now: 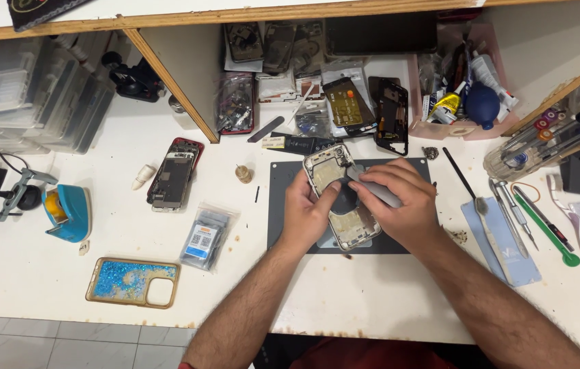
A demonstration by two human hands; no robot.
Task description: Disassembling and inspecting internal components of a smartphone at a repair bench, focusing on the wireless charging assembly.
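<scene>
- At the far left of the white surface (pixel 64 273) we see stacked clear plastic boxes (pixel 37 96) under the shelf; their contents are hard to make out.
- Next come a blue tape holder (pixel 68 213), a glittery blue phone case (pixel 133 282) and an opened red phone (pixel 174 174).
- Our left hand (pixel 307 208) grips the left edge of the open phone frame (pixel 344 205), fingers curled shut on it — the frame lies tilted on a dark mat (pixel 290 184).
- Our right hand (pixel 403 201) closes its fingers on a grey flat tool (pixel 375 188) pressed onto the frame; its tip is hidden under the fingers.
- To the right lie a brush (pixel 464 181) and a green tool (pixel 546 229) — a device at the right edge is cut off.
</scene>
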